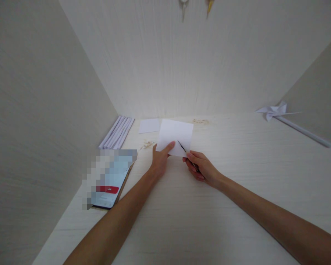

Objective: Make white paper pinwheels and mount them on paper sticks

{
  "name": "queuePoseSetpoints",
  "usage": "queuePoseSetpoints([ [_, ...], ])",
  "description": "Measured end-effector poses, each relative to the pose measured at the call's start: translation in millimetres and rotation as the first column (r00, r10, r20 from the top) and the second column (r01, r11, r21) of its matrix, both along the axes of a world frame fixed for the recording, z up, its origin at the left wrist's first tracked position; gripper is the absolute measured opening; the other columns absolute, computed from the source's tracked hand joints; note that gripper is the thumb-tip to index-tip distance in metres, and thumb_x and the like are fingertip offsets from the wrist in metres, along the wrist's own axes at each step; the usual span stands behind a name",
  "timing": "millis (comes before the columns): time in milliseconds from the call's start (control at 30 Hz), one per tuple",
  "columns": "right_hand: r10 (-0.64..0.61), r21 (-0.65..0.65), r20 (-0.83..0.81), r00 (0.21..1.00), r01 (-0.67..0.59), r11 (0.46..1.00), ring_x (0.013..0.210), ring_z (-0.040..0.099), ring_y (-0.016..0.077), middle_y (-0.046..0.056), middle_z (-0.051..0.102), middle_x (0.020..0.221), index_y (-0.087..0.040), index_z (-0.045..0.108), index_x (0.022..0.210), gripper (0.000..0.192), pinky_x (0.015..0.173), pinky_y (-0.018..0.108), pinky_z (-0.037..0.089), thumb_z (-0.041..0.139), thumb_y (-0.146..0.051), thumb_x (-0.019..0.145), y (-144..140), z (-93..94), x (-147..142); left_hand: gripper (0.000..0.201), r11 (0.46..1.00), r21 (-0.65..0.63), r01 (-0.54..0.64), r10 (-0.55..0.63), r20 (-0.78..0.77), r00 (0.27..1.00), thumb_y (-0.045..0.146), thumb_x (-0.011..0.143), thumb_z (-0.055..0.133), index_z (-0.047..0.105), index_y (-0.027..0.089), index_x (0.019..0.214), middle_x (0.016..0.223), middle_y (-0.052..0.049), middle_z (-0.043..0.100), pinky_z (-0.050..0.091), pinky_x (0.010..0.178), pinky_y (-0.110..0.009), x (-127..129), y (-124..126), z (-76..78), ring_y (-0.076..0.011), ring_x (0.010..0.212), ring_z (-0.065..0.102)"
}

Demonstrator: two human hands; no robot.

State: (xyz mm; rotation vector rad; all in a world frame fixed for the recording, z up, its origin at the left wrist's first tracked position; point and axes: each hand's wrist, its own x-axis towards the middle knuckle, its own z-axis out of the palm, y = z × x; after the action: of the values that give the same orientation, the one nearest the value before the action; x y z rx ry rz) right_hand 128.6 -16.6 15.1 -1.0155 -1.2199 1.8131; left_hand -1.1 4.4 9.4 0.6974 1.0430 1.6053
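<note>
A square sheet of white paper [175,133] is held above the table by my left hand [161,156], with the thumb on top and the fingers beneath. In my right hand [200,165] are dark scissors [182,146], their handles mostly hidden by my fingers. One thin blade shows over the paper's lower right part, pointing up and left. I cannot see where the other blade lies. Behind and left of the held sheet, another white paper square [149,125] lies flat on the table.
Rolled white paper sticks [117,132] lie by the left wall, with a lit phone [114,180], partly pixelated, nearer me. A paper pinwheel [276,110] on a white stick [306,130] rests at right. Walls enclose the table [237,158] on three sides.
</note>
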Motion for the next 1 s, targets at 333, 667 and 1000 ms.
queuePoseSetpoints([
  [333, -0.006, 0.004, -0.002, 1.0, 0.006, 1.0, 0.019, 0.02, 0.0018, -0.012, 0.033, 0.034, -0.017, 0.044, 0.065, 0.023, 0.019, 0.014, 0.013, 0.047, -0.039, 0.072, 1.1, -1.3, -0.3, 0.023, 1.0, 0.002, 0.001, -0.001, -0.007, 1.0, 0.02, 0.05, 0.072, 0.063, 0.013, 0.07, 0.07, -0.005, 0.067, 0.048, 0.059, -0.027, -0.1, 0.6, -0.7, -0.0154, 0.063, 0.06],
  [667, -0.01, -0.001, 0.004, 1.0, 0.01, 1.0, 0.02, 0.019, 0.0018, -0.012, 0.033, 0.034, -0.017, 0.044, 0.065, 0.024, 0.02, 0.015, 0.012, 0.047, -0.039, 0.073, 0.3, 0.2, -1.5, 0.023, 1.0, 0.001, 0.013, -0.013, -0.01, 1.0, 0.021, 0.05, 0.071, 0.063, 0.013, 0.07, 0.068, -0.005, 0.066, 0.048, 0.06, -0.027, -0.2, 0.0, -0.7, -0.0164, 0.066, 0.061],
  [1000, -0.024, -0.004, 0.01, 1.0, 0.024, 1.0, 0.02, 0.019, 0.0016, -0.012, 0.032, 0.034, -0.018, 0.043, 0.064, 0.023, 0.02, 0.015, 0.012, 0.047, -0.038, 0.073, 0.5, -0.5, -1.4, 0.027, 1.0, 0.016, 0.005, -0.005, -0.011, 1.0, 0.022, 0.048, 0.071, 0.062, 0.014, 0.072, 0.071, -0.005, 0.065, 0.047, 0.059, -0.027, -0.4, 0.8, -0.7, -0.015, 0.064, 0.059],
])
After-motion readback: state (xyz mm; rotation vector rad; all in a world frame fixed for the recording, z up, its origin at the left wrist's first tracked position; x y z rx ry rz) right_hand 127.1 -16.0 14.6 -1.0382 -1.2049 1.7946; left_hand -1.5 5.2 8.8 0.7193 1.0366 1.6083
